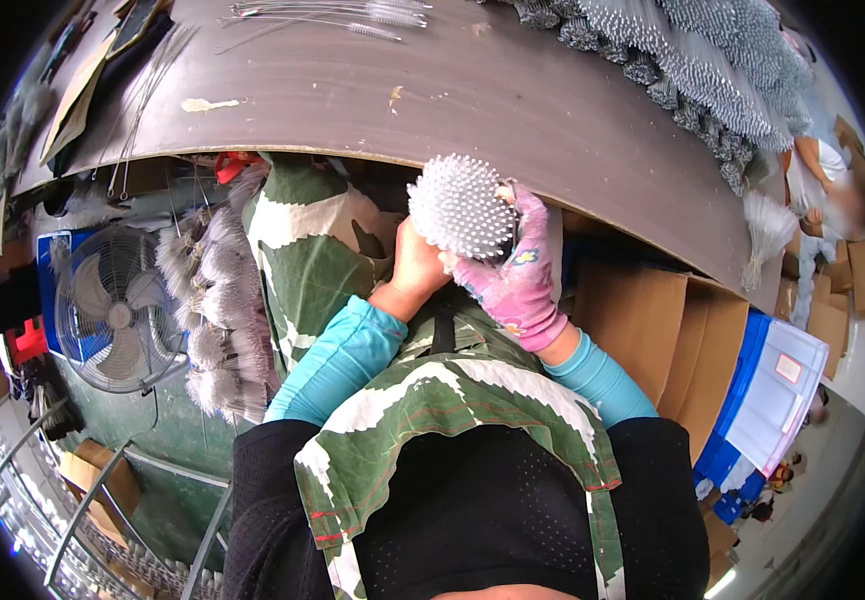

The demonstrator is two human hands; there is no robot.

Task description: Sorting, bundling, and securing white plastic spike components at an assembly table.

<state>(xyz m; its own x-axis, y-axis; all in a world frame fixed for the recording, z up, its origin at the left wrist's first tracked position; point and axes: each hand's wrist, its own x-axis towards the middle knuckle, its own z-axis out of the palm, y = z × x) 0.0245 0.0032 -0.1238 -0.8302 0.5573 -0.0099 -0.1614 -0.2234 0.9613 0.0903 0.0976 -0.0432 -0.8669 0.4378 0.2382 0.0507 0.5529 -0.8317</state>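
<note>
In front of my lap, by the table's near edge, I hold a bundle of thin wire brushes [460,205], its round end of many whitish tips facing up. My bare left hand [415,265] is closed round the bundle's lower left side, and the bundle hides most of its fingers. On the right side my right hand [514,275], in a pink flowered glove with bare fingertips, wraps the same bundle. What lies below the tips is mostly hidden by both hands.
Across the brown table [512,110] lie a large pile of similar brush bundles [692,70] at the far right and loose wire brushes [352,15] at the back. A floor fan [120,315] and hanging brush bundles [220,310] stand left; a cardboard box [632,325] is right.
</note>
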